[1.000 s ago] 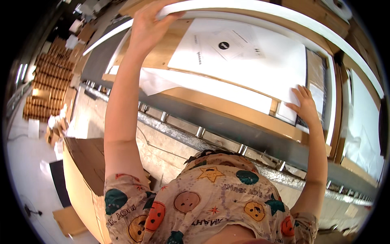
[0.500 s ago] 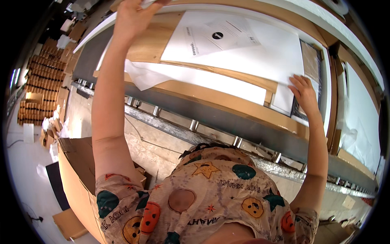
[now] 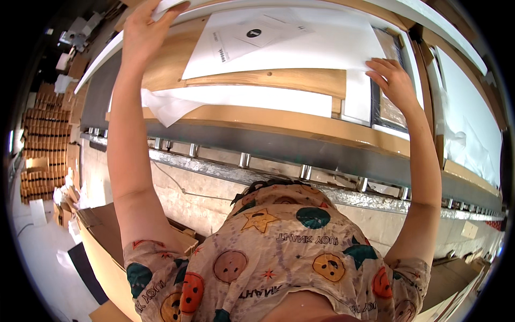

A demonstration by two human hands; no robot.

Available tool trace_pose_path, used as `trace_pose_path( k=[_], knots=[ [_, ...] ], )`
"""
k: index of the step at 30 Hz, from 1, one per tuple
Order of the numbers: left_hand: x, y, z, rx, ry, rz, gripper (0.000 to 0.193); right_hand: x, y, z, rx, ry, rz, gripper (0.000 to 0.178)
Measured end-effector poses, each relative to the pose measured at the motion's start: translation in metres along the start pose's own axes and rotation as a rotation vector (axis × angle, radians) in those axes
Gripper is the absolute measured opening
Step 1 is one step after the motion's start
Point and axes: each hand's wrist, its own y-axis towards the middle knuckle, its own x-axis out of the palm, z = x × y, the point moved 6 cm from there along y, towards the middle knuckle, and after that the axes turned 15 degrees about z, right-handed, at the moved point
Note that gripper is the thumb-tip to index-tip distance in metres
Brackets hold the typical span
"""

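Note:
My left hand (image 3: 144, 35) is raised at the far left of the open carton (image 3: 300, 126), its thumb and fingers round a white strip (image 3: 167, 5) cut off by the upper picture edge. My right hand (image 3: 394, 80) reaches to the right end, fingers stretched out and resting at the corner of a white sheet (image 3: 322, 48). That sheet covers a light wooden panel (image 3: 279, 80), whose near part shows bare. On the sheet lies a clear plastic bag (image 3: 254, 33) with a printed leaflet. A dark-framed, wrapped part (image 3: 389, 110) lies under my right hand.
The carton rests on a roller conveyor (image 3: 300, 172) before me. A loose white foam sheet (image 3: 169, 107) hangs over its near wall. Another carton with white wrapping (image 3: 466, 118) stands to the right; a tall cardboard box (image 3: 102, 241) is at left, and stacked cardboard (image 3: 45, 145) stands beyond.
The white sheet's near edge has moved away from me, uncovering more wood. My right hand has gone farther with it. My left hand appears farther left in the picture.

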Motion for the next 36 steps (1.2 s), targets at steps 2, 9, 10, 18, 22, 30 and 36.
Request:
trace_pose_path(
  k=[2,9,10,18,22,30,36],
  knots=[
    [-0.005,0.001,-0.001,0.123,0.158,-0.02,0.03,0.0,0.002,-0.003,-0.028,-0.003,0.004,0.025],
    [-0.004,-0.002,-0.015,0.087,0.138,-0.068,0.03,-0.001,0.008,-0.002,-0.018,-0.052,-0.029,0.027],
    [-0.003,-0.001,-0.018,0.078,0.108,-0.073,0.03,-0.003,0.009,-0.003,-0.02,-0.055,-0.035,0.027],
    [-0.003,0.001,-0.021,0.063,0.059,-0.079,0.029,-0.003,0.01,-0.002,-0.012,-0.081,-0.061,0.026],
    [-0.006,-0.001,-0.024,0.121,0.04,-0.097,0.029,0.002,0.011,-0.007,0.01,-0.045,-0.112,0.027],
    [-0.001,-0.001,-0.003,0.262,0.199,-0.027,0.031,0.003,0.0,-0.006,0.108,0.045,-0.13,0.026],
    [-0.002,-0.008,-0.012,0.293,0.108,-0.068,0.034,0.014,-0.013,-0.011,0.045,0.064,-0.101,0.025]
  ],
)
